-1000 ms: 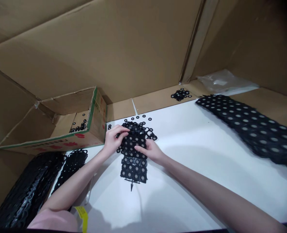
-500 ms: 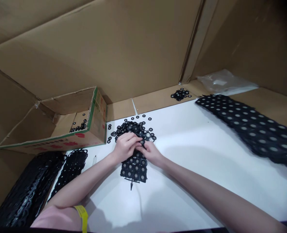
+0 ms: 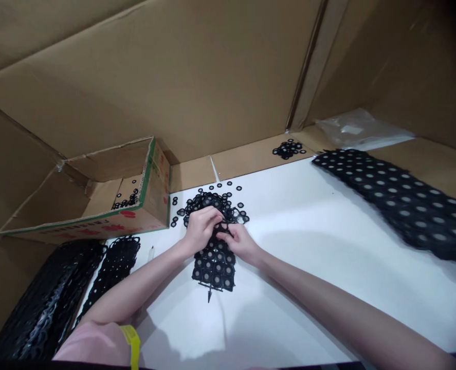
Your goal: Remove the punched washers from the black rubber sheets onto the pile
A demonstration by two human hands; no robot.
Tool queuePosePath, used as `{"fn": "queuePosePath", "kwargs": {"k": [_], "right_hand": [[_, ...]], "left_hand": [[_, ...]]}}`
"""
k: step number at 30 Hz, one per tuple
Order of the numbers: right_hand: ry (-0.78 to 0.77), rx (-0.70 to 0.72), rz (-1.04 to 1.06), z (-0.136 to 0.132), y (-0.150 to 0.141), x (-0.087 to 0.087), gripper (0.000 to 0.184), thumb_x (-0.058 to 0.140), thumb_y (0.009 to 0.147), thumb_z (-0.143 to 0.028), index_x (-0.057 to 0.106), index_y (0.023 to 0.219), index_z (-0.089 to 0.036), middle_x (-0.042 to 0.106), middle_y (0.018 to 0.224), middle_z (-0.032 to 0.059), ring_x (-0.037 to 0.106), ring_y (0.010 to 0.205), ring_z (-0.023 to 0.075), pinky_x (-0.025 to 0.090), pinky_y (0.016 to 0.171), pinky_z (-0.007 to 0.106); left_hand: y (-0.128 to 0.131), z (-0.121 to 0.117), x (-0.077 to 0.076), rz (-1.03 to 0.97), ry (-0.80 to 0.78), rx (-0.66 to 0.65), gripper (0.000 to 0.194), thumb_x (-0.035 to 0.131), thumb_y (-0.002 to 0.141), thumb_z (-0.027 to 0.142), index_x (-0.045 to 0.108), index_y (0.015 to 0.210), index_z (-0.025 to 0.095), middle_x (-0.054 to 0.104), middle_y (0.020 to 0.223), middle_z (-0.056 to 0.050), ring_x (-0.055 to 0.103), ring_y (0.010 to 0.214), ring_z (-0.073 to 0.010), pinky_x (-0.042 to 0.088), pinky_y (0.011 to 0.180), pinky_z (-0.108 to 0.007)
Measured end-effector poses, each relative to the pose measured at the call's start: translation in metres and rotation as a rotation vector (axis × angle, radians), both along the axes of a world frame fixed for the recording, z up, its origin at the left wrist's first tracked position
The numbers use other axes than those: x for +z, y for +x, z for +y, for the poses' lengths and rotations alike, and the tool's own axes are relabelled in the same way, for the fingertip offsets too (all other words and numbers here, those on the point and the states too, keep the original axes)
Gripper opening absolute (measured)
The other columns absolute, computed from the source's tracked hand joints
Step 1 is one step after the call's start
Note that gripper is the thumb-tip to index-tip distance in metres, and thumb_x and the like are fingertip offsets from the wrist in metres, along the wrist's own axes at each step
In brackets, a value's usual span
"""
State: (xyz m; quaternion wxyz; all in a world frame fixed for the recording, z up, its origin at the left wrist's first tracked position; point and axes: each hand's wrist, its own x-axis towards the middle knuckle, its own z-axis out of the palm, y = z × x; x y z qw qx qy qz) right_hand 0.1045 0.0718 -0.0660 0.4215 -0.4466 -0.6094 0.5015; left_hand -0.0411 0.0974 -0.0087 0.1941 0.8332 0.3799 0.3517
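On the white tabletop in front of me lies a black perforated sheet of moulded rings (image 3: 213, 270), its pointed tab toward me. My right hand (image 3: 243, 243) grips the sheet's right side near its far end, thumb and finger closed. My left hand (image 3: 200, 230) is bent over the same end, fingertips pinched together close to the right ones. Whatever the left fingertips hold is too small and partly covered to make out. Just beyond both hands is a heap of loose black rings (image 3: 208, 199), with several single ones scattered around it.
At left stands an open cardboard box (image 3: 162, 198) with some rings inside. Stacked black sheets (image 3: 46, 298) and a narrower perforated strip (image 3: 114, 267) lie below it. A long black sheet (image 3: 401, 198), a small ring pile (image 3: 288, 148) and a plastic bag (image 3: 361, 128) are at right.
My left hand has lifted and turned slightly, its fingertips shifting away from me. The right hand stays almost in place on the sheet.
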Motion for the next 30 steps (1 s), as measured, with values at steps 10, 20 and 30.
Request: {"fn": "queuePosePath", "kwargs": {"k": [10, 20, 30], "right_hand": [[-0.086, 0.044, 0.143, -0.006, 0.0, 0.011, 0.023, 0.064, 0.073, -0.041, 0.066, 0.082, -0.019, 0.07, 0.081, 0.0039, 0.064, 0.081, 0.0226, 0.05, 0.077, 0.037], [-0.161, -0.074, 0.246, 0.001, 0.006, 0.014, 0.032, 0.074, 0.067, -0.044, 0.062, 0.083, -0.019, 0.061, 0.071, -0.0016, 0.058, 0.07, 0.0171, 0.048, 0.072, 0.035], [-0.228, -0.034, 0.365, 0.0, 0.008, 0.023, 0.037, 0.085, 0.055, -0.036, 0.064, 0.079, -0.019, 0.063, 0.074, -0.003, 0.059, 0.074, 0.0156, 0.048, 0.079, 0.034]], "left_hand": [[-0.033, 0.055, 0.012, -0.213, 0.06, 0.295, 0.025, 0.046, 0.095, 0.029, 0.066, 0.088, 0.015, 0.064, 0.075, -0.003, 0.06, 0.066, -0.0146, 0.046, 0.063, -0.025], [-0.044, 0.021, 0.014, 0.006, 0.11, 0.018, 0.022, 0.052, 0.095, 0.022, 0.069, 0.107, 0.019, 0.066, 0.105, -0.009, 0.06, 0.102, -0.0207, 0.046, 0.092, -0.036], [-0.024, 0.001, 0.005, 0.063, 0.323, -0.091, 0.018, 0.054, 0.093, 0.014, 0.065, 0.107, 0.016, 0.065, 0.091, -0.008, 0.062, 0.082, -0.0156, 0.052, 0.072, -0.026]]}}
